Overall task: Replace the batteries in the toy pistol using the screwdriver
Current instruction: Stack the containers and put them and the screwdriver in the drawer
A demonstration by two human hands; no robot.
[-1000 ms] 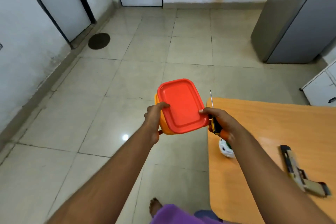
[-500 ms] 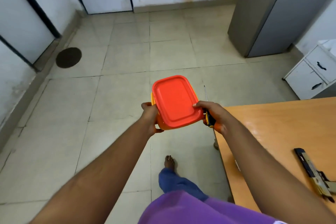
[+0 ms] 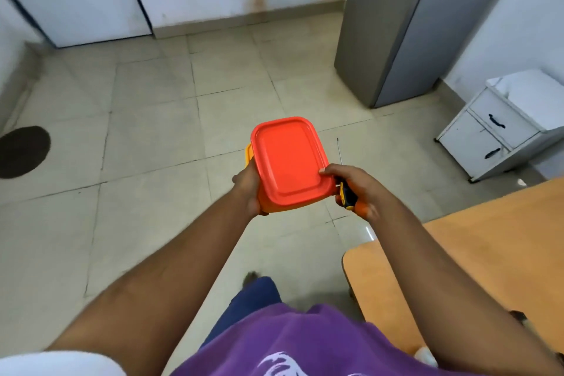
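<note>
Outstretched, both hands point(image 3: 251, 186) hold box point(image 3: 290, 162), right point(image 3: 357, 189) gripping screwdriver point(image 3: 345, 183).

Container point(image 3: 291, 162) contents hidden under lid; table point(image 3: 488, 241) cut off.

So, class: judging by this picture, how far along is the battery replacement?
Done: nothing visibly. In hand: the left hand holds a closed orange box; the right hand grips the screwdriver, thumb on the lid. Left: everything; the toy pistol is not in view.
</note>
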